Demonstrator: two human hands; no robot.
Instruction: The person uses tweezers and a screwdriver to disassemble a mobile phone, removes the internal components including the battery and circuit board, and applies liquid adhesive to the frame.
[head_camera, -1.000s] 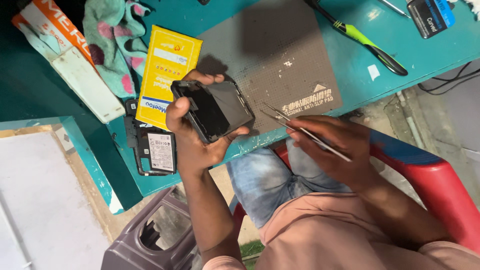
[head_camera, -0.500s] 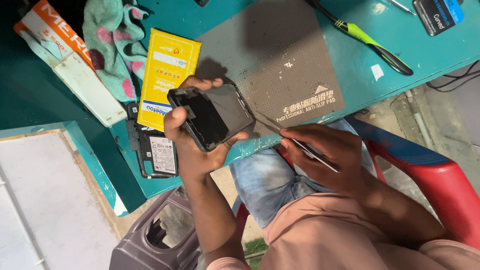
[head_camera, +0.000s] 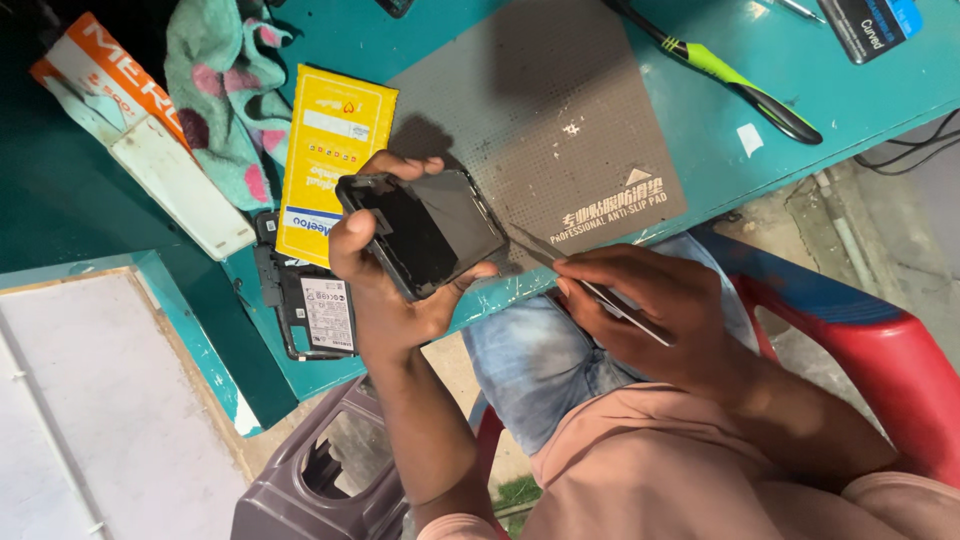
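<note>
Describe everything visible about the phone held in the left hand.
The phone is a dark, flat slab with a glossy black screen facing up, unlit and reflecting light. Its frame looks dark, with a bulkier edge at the upper-left end. It is tilted diagonally above the teal table's near edge, partly over the grey mat. The left hand holds it from below, thumb and fingers on its edges. The tweezers in the right hand point at its right edge; contact is unclear.

Your view is dim overall, with cool light falling from above the grey mat. A hard, dark shadow lies across the mat's upper half, and a smaller one sits just left of the phone. Glass glare streaks the phone's right half. Left of the mat, the far corner goes near-black. Focus holds sharp at centre; edges soften slightly.
</note>
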